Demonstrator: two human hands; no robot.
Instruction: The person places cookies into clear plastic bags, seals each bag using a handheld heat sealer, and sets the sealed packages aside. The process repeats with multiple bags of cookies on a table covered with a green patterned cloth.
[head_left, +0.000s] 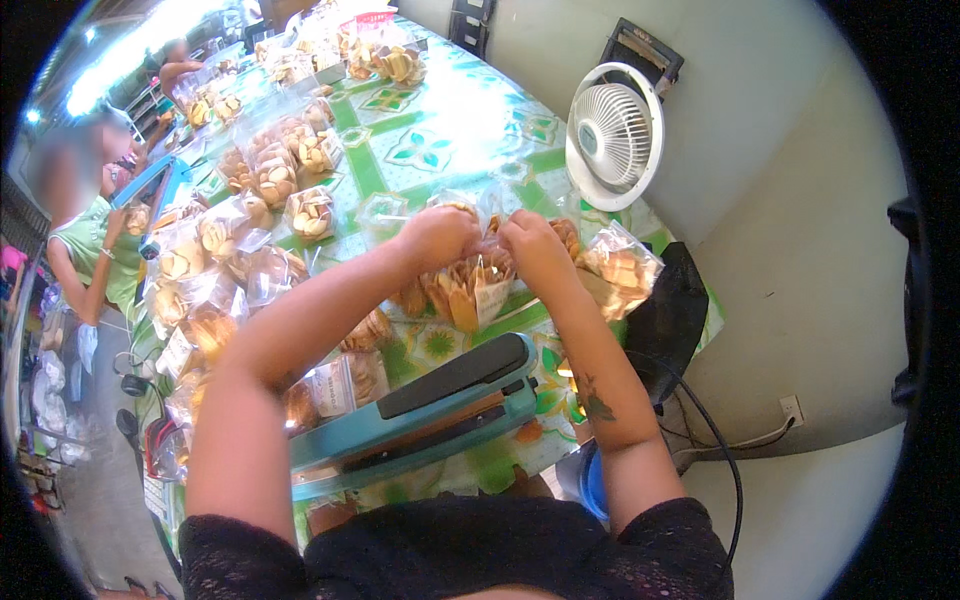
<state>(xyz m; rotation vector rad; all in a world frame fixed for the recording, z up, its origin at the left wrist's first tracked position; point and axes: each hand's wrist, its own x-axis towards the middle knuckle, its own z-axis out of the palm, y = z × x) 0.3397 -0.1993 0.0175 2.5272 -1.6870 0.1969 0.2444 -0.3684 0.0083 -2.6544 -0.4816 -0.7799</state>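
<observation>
Both my hands meet over a clear plastic bag of flat brown biscuits (457, 292), which stands on the table and carries a printed label. My left hand (444, 236) pinches the bag's top on one side. My right hand (534, 244) grips the plastic a short way to the right. The fingertips and the bag's mouth are partly hidden behind my knuckles. Between the bag and my body lies a teal impulse heat sealer (442, 409) with a dark pad on its upper arm. Another filled bag (619, 266) rests just right of my right hand.
Many packed biscuit bags (202, 270) crowd the table's left side, with more (277, 157) farther back. A white fan (615, 135) stands at the right edge near the wall. A black cable (720, 435) hangs at right. A person in green (101, 232) works across at left beside a blue sealer (161, 195).
</observation>
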